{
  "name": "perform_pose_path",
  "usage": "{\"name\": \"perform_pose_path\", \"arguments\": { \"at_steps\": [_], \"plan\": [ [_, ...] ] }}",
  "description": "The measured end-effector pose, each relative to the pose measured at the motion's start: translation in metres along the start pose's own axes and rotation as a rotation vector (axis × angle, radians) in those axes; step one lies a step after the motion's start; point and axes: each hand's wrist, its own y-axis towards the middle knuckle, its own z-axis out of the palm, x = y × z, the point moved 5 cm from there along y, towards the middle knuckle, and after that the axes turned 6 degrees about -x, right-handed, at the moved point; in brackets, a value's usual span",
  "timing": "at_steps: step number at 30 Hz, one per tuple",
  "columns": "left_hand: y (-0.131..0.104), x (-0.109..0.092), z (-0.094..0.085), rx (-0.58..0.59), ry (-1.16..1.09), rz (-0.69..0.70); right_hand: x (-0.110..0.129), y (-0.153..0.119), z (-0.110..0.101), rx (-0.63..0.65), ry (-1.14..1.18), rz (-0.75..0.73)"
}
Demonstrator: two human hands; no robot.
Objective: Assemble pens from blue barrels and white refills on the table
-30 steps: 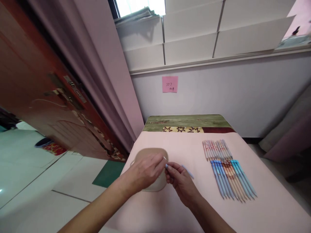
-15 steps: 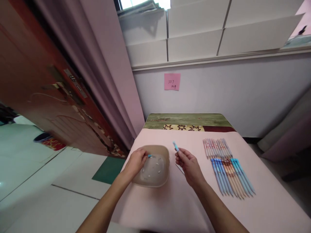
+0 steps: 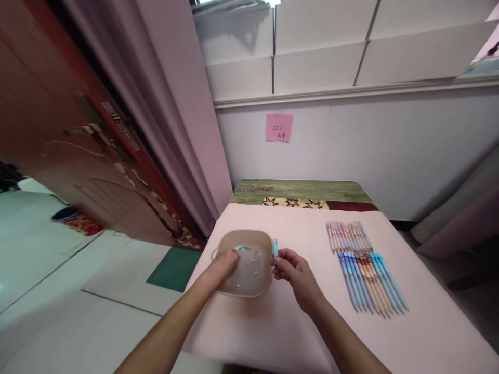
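Note:
A beige plastic basin [image 3: 253, 296] with several small white bits inside stands on the pink-covered table. Over its left part is my left hand [image 3: 225, 264], fingers closed, with a small bright blue piece [image 3: 239, 247] at its fingertips. My right hand [image 3: 291, 267], just right of the basin, pinches a light blue pen part [image 3: 275, 248] held upright by the rim. To the right lie a row of blue and tan pens [image 3: 372, 284] and, behind it, a row of pinkish pens [image 3: 349, 237].
The pink table cover [image 3: 296, 322] leaves a green wood-patterned strip [image 3: 304, 189] at the back. A pink note [image 3: 279, 128] is on the wall. A reddish door [image 3: 78, 135] and a bin [image 3: 78, 223] stand left.
My right hand has moved slightly left and down, bringing the blue part upright beside the basin. My left hand has shifted a little, and the camera view has moved slightly.

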Motion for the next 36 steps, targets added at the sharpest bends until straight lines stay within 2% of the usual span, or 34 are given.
{"name": "perform_pose_path", "arguments": {
  "at_steps": [6,9,12,14,16,18,20,27,36],
  "plan": [
    [0.006,-0.001,0.006,-0.006,0.020,0.077,-0.006,-0.002,0.003,0.026,0.024,0.029],
    [0.005,-0.005,-0.001,-0.022,-0.025,0.108,-0.008,-0.002,0.004,0.041,-0.006,0.026],
    [0.000,-0.021,-0.014,-0.041,-0.103,0.157,-0.010,0.000,0.003,0.037,-0.073,-0.048],
    [-0.009,-0.038,-0.024,-0.082,-0.297,0.168,-0.011,0.002,0.003,0.048,-0.128,-0.118],
    [-0.021,-0.054,-0.034,-0.169,-0.760,0.132,-0.013,0.002,0.004,0.061,-0.192,-0.181],
    [-0.033,-0.068,-0.038,-0.197,-1.114,0.110,-0.013,0.001,0.005,0.072,-0.248,-0.227],
    [-0.043,-0.079,-0.037,-0.178,-1.272,0.088,-0.011,-0.001,0.006,0.077,-0.276,-0.253],
    [-0.050,-0.086,-0.034,-0.139,-1.338,0.063,-0.003,-0.004,0.004,0.075,-0.296,-0.288],
    [-0.057,-0.092,-0.041,-0.082,-1.322,0.092,-0.001,-0.004,0.003,0.058,-0.299,-0.333]
  ]
}}
